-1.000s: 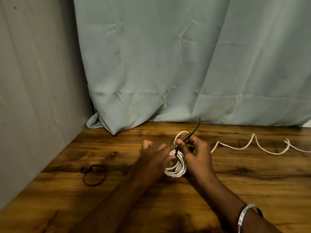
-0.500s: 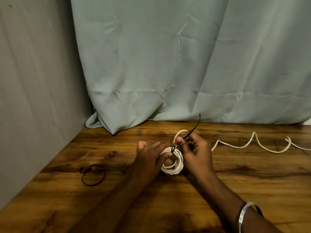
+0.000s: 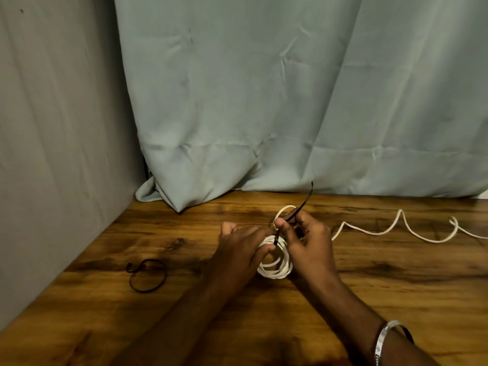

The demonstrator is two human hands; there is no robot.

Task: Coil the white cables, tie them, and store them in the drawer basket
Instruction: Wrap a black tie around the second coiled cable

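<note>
A coiled white cable point(image 3: 277, 268) rests on the wooden table point(image 3: 369, 291) between my hands. My left hand point(image 3: 237, 249) grips the coil's left side, thumb pressed on its top. My right hand point(image 3: 309, 241) pinches a black cable tie point(image 3: 303, 204) that wraps the coil's top, and the tie's free tail sticks up and to the right. A second white cable point(image 3: 401, 225) lies loose in waves on the table to the right, running off the frame edge.
Another black tie point(image 3: 148, 276), looped, lies on the table at the left. A grey wall stands at the left and a pale green curtain point(image 3: 264, 101) hangs behind the table. No drawer basket is in view.
My hands and the coil have stayed in almost the same place. The coil sits slightly more open between my fingers than one second ago.
</note>
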